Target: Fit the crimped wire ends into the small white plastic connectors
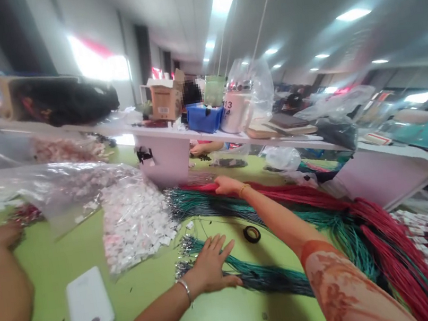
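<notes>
On table [220,310] | left hand [212,263] splayed over green wires [246,266] | right hand [229,186] clamped on red wires [299,194]

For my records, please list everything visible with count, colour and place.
Red wires: many, red, centre-right
Other wires: many, green-black, centre
Small pieces: many, white, left, right
Tape roll: one, black, centre
Power bank: one, white, front left
Carton: one, brown, shelf
Bin: one, blue, shelf
Bucket: one, white, shelf
Table: one, green, below
Plastic bags: several, clear, table
Neighbour's arm: one, bare, left
Left hand: one, over other wires
Right hand: one, on red wires
</notes>
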Motion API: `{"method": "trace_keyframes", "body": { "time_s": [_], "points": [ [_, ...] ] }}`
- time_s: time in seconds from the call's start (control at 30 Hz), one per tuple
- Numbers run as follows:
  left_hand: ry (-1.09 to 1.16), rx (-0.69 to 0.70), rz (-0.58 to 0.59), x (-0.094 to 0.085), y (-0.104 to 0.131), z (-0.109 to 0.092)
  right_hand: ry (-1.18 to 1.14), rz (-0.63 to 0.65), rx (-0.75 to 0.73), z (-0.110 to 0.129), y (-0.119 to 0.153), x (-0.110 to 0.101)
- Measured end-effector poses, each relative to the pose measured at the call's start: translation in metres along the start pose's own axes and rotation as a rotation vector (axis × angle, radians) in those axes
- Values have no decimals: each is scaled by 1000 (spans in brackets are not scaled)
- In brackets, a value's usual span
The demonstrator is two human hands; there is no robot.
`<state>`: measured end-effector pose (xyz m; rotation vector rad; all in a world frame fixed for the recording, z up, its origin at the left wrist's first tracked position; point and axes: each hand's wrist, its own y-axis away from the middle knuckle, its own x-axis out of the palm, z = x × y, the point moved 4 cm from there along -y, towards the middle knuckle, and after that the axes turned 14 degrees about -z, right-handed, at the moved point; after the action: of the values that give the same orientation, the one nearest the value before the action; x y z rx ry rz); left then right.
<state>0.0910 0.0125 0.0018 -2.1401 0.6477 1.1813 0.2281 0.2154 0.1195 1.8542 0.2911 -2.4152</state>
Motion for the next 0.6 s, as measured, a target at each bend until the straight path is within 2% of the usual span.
{"method": "trace_keyframes", "body": {
  "time_s": [0.07, 0.17, 0.23, 0.33, 0.47, 0.5, 0.6],
  "points": [
    [-20, -6, -36, -8, -1, 0, -4, -41, -15, 16, -8, 8],
    [-85, -13, -156, -21, -13, 2, -53, -110, -23, 22, -12, 2],
    [-146, 5, -243, -27, -33, 3, -110, -137, -9, 17, -7, -7],
    [-261, 38, -316, -33, -80, 11, -197, -130, 29, 12, 7, -13],
    [-392, 59, -332, -37, -142, 45, -471, -40, 114, 16, 28, -5],
    [-403, 62, -320, -36, -152, 57, -538, -24, 131, 18, 32, -4],
    [-397, -76, -341, -34, -167, 96, -587, -13, 110, 17, 42, -9]
  ]
}}
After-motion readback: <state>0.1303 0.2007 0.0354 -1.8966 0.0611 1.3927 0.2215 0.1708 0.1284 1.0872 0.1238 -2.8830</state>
